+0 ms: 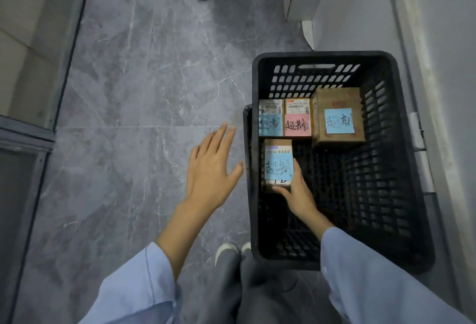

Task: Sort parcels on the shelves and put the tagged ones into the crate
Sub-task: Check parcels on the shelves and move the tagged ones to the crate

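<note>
Fingers of your right grip (293,192) curl round the lower end of a blue-tagged parcel (278,166) inside the black crate (386,182), centre right of the frame. Your left grip (210,169) hovers spread above the grey floor (128,91), just left of the crate. Three more tagged parcels (297,120) line its upper part.

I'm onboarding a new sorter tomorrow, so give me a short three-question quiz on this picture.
1. How many parcels are in the crate?
2. True or false: the left hand holds a parcel.
3. Which tag colour appears only once? A blue, B pink, C yellow.
Key: 1. Four. 2. False: it is open; the right hand grips the near parcel. 3. B, the pink tag.
</note>
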Motion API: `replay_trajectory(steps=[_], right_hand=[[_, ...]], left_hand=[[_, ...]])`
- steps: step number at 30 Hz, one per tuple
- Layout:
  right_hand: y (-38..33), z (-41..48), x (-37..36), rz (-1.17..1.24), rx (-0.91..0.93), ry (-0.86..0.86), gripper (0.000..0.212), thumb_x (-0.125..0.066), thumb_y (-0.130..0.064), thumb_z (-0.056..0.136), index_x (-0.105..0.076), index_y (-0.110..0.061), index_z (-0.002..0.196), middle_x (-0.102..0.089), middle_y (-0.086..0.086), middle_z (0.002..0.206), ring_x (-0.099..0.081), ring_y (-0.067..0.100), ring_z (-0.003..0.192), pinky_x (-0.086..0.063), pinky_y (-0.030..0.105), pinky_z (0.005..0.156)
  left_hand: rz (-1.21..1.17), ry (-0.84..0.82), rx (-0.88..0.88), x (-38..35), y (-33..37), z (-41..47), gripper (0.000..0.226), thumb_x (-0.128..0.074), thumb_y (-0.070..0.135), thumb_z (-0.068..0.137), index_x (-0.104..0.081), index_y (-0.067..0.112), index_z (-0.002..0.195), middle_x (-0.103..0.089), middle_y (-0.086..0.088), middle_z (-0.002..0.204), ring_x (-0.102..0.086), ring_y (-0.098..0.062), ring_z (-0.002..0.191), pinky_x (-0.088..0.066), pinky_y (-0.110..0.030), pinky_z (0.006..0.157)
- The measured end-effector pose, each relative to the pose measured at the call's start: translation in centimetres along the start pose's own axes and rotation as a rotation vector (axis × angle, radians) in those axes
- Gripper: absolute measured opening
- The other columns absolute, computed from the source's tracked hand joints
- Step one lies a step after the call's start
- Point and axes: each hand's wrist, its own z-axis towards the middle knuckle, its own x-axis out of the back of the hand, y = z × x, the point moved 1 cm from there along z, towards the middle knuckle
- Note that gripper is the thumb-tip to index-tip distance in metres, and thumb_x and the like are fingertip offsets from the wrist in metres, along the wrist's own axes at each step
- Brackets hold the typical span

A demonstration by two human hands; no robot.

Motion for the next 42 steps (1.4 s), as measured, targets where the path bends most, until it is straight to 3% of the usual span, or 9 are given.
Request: replay_trajectory(steps=[10,15,19,24,28,31,36,42], right_hand=[[3.6,4.5,-4.3,-0.020,-0.017,0.042,0.099,-0.071,-0.016,0.090,0.001,-0.025,0.158,-0.029,0.000,0.159,-0.038,0.024,0.140,-0.041,0.051,0.108],[4.3,5.4,-4.7,0.057,-0.051,-0.017,0.094,-0.068,-0.016,0.093,-0.002,-0.041,0.155,-0.033,-0.008,0.156,-0.039,0.019,0.140,-0.038,0.050,0.112],[4.7,5.4,-4.0,-0.062,-0.032,-0.063,0.101,-0.072,-0.017,0.089,0.002,-0.028,0.158,-0.021,0.000,0.162,-0.032,0.024,0.145,-0.036,0.054,0.112],[3.5,4.5,-2.3,-0.181,-0.045,-0.061,0.097,-0.072,-0.031,0.088,-0.005,-0.027,0.158,-0.018,0.002,0.162,-0.034,0.027,0.142,-0.043,0.053,0.104],[0.5,2.9,0.0,-0.254,-0.042,0.007,0.089,-0.068,-0.047,0.089,-0.012,-0.034,0.157,-0.032,0.004,0.155,-0.039,0.029,0.136,-0.046,0.047,0.099],[-2.9,1.5,2.1,-0.302,0.004,0.038,0.085,-0.061,-0.056,0.090,-0.015,-0.033,0.156,-0.031,0.000,0.156,-0.035,0.028,0.138,-0.041,0.044,0.102],[-10.7,-0.9,6.8,-0.319,0.084,0.106,0.081,-0.057,-0.058,0.091,-0.020,-0.028,0.156,-0.030,0.000,0.158,-0.034,0.026,0.140,-0.038,0.045,0.106],[-23.4,-4.3,13.0,-0.293,0.267,0.140,0.078,-0.055,-0.056,0.093,-0.020,-0.027,0.157,-0.030,0.001,0.158,-0.029,0.023,0.144,-0.029,0.042,0.114]], left_hand=[[-0.047,0.015,0.005,-3.4,-2.1,1.2,0.072,-0.053,0.038,0.094,-0.019,0.026,0.156,-0.015,0.008,0.162,-0.016,-0.016,0.148,-0.015,-0.035,0.116],[-0.049,0.015,0.008,-4.0,-2.5,1.3,0.072,-0.053,0.038,0.093,-0.019,0.027,0.156,-0.015,0.009,0.162,-0.015,-0.014,0.149,-0.015,-0.035,0.116],[-0.053,0.004,0.014,-4.2,-2.4,0.6,0.071,-0.053,0.038,0.094,-0.018,0.027,0.156,-0.015,0.010,0.162,-0.015,-0.013,0.149,-0.011,-0.029,0.114],[-0.067,-0.028,0.039,-3.1,-1.8,-0.6,0.070,-0.052,0.039,0.095,-0.018,0.027,0.156,-0.015,0.009,0.162,-0.015,-0.015,0.148,-0.014,-0.038,0.118],[-0.065,-0.032,0.045,-0.9,-0.6,-1.5,0.069,-0.052,0.041,0.095,-0.021,0.027,0.155,-0.018,0.009,0.162,-0.018,-0.015,0.148,-0.013,-0.036,0.117],[-0.068,-0.010,0.035,1.7,0.7,-1.9,0.068,-0.048,0.046,0.095,-0.022,0.027,0.155,-0.019,0.008,0.162,-0.019,-0.014,0.147,-0.014,-0.032,0.115],[-0.058,0.044,0.032,7.9,3.2,-1.9,0.071,-0.035,0.058,0.093,-0.016,0.030,0.156,-0.014,0.010,0.163,-0.016,-0.013,0.148,-0.012,-0.032,0.115],[-0.048,0.184,0.072,18.3,5.6,-1.5,0.070,-0.039,0.056,0.096,-0.010,0.033,0.156,-0.009,0.012,0.163,-0.013,-0.012,0.148,-0.011,-0.031,0.116]])
